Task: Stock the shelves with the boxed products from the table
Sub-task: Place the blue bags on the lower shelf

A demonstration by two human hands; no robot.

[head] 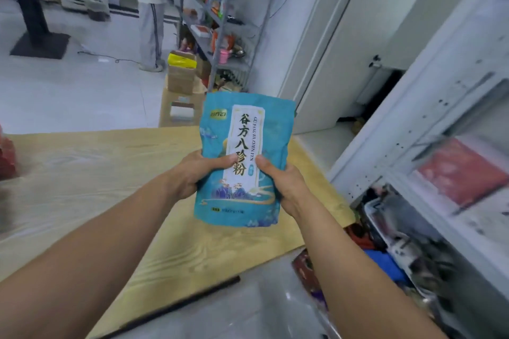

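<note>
Both hands on one bag [242,157]: left hand [192,173] and right hand [281,181] pinch its lower sides, thumbs on front, fingers curled behind. It's upright above the table [82,187], label facing up, probably to read before shelving on the rack [429,124] just right.

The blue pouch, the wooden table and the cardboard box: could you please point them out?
blue pouch [245,140]: head view, upper part of its white label.
wooden table [96,173]: head view, bare top.
cardboard box [180,80]: head view, brown front side.
</note>
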